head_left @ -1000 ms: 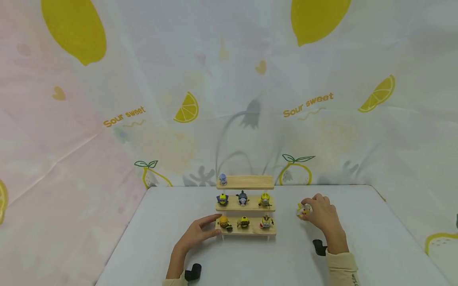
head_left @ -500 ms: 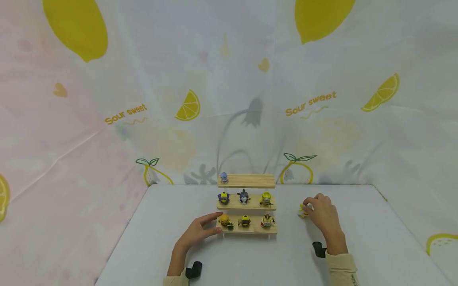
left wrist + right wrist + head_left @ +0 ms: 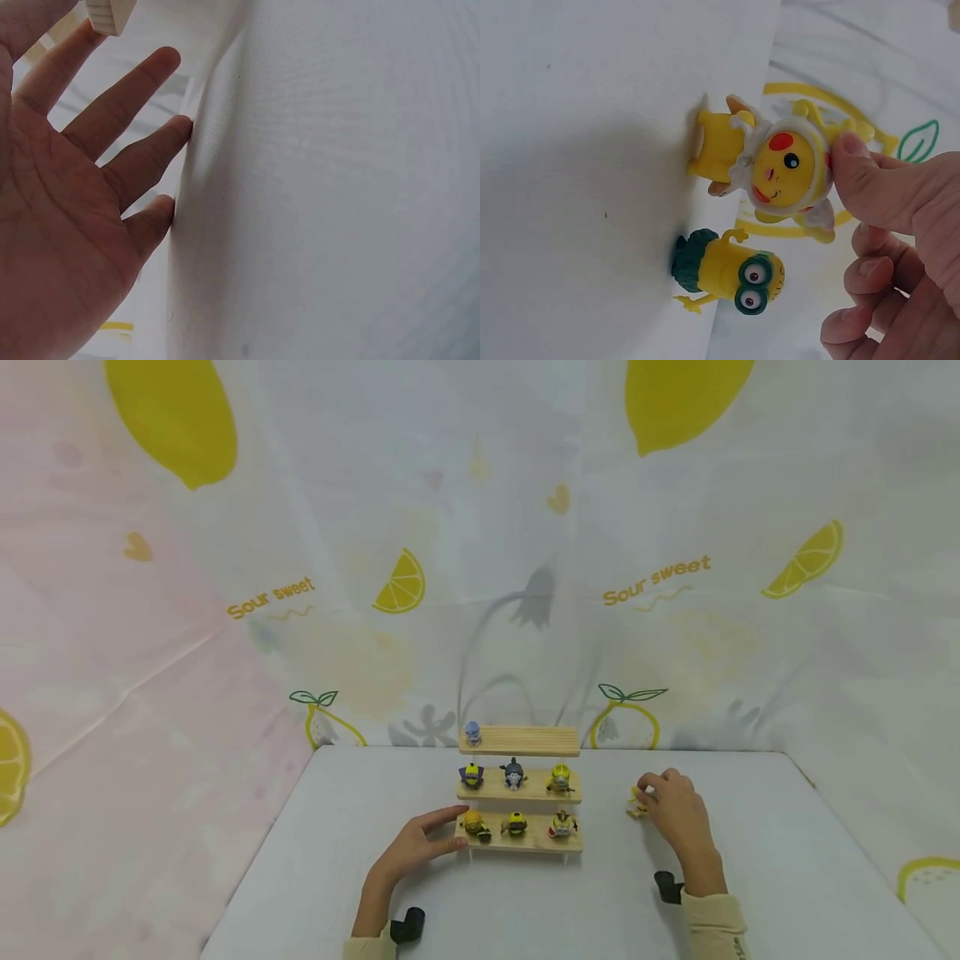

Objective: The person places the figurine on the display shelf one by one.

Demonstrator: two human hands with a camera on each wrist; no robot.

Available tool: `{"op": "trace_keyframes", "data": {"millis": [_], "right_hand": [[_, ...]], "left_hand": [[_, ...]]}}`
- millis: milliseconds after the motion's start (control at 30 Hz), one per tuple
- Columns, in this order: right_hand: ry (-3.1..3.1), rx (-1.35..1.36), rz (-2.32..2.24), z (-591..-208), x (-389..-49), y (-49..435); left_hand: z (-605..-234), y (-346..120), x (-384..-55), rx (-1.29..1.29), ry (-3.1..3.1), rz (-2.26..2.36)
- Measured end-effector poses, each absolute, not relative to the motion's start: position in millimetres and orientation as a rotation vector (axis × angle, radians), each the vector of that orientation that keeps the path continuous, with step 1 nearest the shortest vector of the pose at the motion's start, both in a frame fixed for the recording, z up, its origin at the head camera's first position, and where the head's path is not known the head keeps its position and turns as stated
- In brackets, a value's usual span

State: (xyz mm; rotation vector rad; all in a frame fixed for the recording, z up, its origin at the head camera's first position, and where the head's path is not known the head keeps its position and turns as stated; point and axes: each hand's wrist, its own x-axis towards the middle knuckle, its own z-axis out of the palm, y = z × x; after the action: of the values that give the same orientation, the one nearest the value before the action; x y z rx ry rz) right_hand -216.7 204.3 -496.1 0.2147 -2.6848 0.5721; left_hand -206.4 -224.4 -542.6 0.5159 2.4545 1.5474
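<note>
My right hand (image 3: 681, 814) is to the right of the wooden stand, pinching a yellow Pikachu figurine (image 3: 784, 172) by the top of its head. The figurine wears a white hood, has red cheeks and stands on the table. Close beside it is a minion figurine (image 3: 718, 262) with a green skirt and green goggles. My left hand (image 3: 408, 850) lies at the left end of the lowest shelf (image 3: 536, 841) of the stand. Its fingers are spread and fairly straight in the left wrist view, one fingertip touching the shelf's end (image 3: 112, 16).
Several small figurines stand on the two lower shelves, among them a dark-haired one (image 3: 513, 774). A small blue figurine (image 3: 472, 732) is at the left of the top shelf (image 3: 532, 740). The white table (image 3: 525, 902) meets a lemon-print cloth (image 3: 510, 527) behind.
My right thumb and fingers have drawn closer together at the Pikachu figurine, whose place on the table is about the same. My left hand stays at the shelf. The head view has shifted slightly.
</note>
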Motion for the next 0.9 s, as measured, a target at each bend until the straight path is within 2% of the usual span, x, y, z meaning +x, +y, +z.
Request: {"op": "trace_keyframes", "data": {"millis": [333,900], "right_hand": [[-2.632,0.219,0.566,-497.2,-214.1,202.6],[-2.483,0.295,0.515,-462.0,-209.1,189.0]], "left_hand": [[-540.0,-226.2,-204.8,0.53,2.458,1.542],[-540.9,-224.9,-206.5,0.523,2.475,1.52]]}}
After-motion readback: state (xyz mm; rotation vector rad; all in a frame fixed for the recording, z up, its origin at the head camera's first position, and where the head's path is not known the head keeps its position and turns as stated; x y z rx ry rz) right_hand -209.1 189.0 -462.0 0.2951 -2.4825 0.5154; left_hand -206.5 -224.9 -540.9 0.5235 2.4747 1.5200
